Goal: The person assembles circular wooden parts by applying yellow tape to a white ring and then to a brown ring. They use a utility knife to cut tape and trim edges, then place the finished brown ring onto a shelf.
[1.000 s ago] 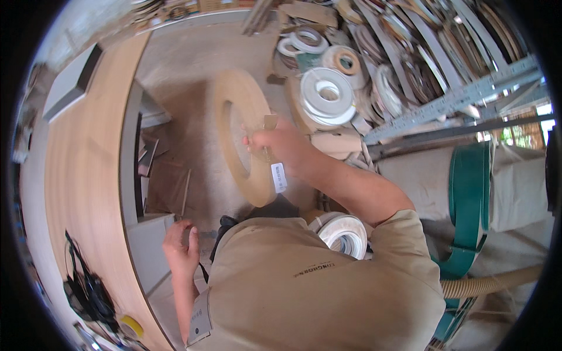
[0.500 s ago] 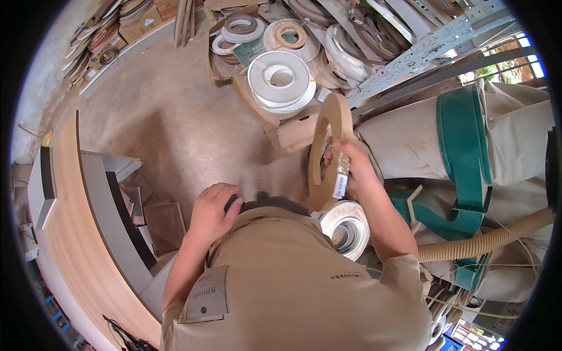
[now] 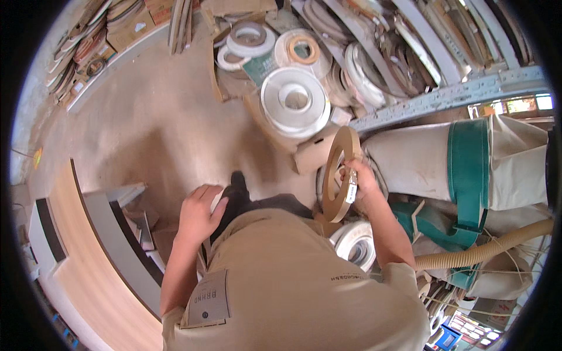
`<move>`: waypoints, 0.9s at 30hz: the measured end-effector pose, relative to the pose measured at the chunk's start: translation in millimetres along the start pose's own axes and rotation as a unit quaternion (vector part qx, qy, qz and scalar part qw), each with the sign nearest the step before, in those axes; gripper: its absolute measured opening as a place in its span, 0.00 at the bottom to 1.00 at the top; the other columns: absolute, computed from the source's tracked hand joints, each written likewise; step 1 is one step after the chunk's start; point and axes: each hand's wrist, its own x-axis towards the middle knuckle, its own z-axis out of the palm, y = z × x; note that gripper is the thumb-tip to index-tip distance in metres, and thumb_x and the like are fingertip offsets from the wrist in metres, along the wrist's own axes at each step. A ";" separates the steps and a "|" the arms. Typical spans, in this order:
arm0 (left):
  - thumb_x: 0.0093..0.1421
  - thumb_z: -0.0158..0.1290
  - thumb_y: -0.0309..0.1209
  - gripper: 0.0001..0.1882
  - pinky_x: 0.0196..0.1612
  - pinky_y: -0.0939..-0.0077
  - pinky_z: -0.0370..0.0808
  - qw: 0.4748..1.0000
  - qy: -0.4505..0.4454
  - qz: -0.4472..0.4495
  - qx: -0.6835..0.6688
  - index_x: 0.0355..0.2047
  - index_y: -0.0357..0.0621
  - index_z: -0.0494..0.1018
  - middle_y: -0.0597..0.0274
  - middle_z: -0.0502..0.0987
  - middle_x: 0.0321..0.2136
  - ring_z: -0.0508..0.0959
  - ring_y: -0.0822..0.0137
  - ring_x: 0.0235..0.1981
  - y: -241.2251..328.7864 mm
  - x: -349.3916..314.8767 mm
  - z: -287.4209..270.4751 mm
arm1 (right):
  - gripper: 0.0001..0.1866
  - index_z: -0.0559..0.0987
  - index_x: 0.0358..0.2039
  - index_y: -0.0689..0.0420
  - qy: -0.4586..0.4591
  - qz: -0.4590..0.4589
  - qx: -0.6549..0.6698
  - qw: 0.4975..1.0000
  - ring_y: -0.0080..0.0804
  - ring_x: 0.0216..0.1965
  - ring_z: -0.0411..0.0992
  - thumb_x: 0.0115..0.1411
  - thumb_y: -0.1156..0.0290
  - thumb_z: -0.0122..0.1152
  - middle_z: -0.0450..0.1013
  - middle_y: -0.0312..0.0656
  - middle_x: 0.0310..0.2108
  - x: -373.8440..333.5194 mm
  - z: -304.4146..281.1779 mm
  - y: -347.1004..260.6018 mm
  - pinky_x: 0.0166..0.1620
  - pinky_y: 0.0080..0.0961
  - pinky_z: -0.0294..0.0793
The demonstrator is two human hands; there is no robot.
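Note:
My right hand (image 3: pixel 360 176) grips the rim of a tan roll of edge banding (image 3: pixel 338 205), held on edge in the air with a white label and a shiny patch on its side. My left hand (image 3: pixel 202 212) hangs near my waist, thumb apart from loosely bent fingers, and no held thing can be made out in it. Just below the roll, a white roll (image 3: pixel 345 234) stands by my right forearm. Ahead on the floor, a large white roll (image 3: pixel 281 120) lies over cardboard.
Wood-grain panels (image 3: pixel 88 234) stand at my left. A metal shelf beam (image 3: pixel 421 108) with many rolls behind it runs at the far right. Beside me are a beige bag with a green band (image 3: pixel 468 167) and a ribbed hose (image 3: pixel 486 240). Stacked boxes (image 3: pixel 126 35) line the far left.
My view has shifted, and the tan roll now sits lower and slightly further right in it, still in my right hand. My dark shoe has come into sight past my left hand.

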 end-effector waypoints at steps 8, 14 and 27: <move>0.58 0.62 0.31 0.14 0.47 0.52 0.78 0.998 0.005 -0.065 -0.017 0.42 0.36 0.79 0.44 0.82 0.40 0.81 0.42 0.42 -76.8 45.8 -35.4 | 0.24 0.76 0.53 0.62 -0.011 -0.062 -0.016 0.998 0.31 0.31 0.77 0.56 0.68 0.68 0.78 0.42 0.33 14.4 95.6 -85.5 0.36 0.28 0.79; 0.57 0.63 0.31 0.14 0.46 0.53 0.79 0.998 -0.004 -0.022 -0.051 0.42 0.38 0.79 0.46 0.82 0.38 0.81 0.43 0.40 -99.6 117.0 -43.2 | 0.33 0.70 0.61 0.61 -0.108 -0.208 -0.099 0.967 0.28 0.38 0.74 0.53 0.69 0.66 0.75 0.40 0.41 16.2 145.7 -163.5 0.43 0.27 0.75; 0.57 0.63 0.32 0.13 0.41 0.52 0.78 1.000 0.016 0.026 -0.008 0.40 0.39 0.78 0.48 0.81 0.35 0.81 0.44 0.38 -231.4 325.4 -130.2 | 0.61 0.50 0.77 0.58 -0.052 -0.526 -0.529 0.664 0.52 0.59 0.74 0.43 0.70 0.71 0.71 0.62 0.59 25.4 288.3 -409.6 0.64 0.38 0.68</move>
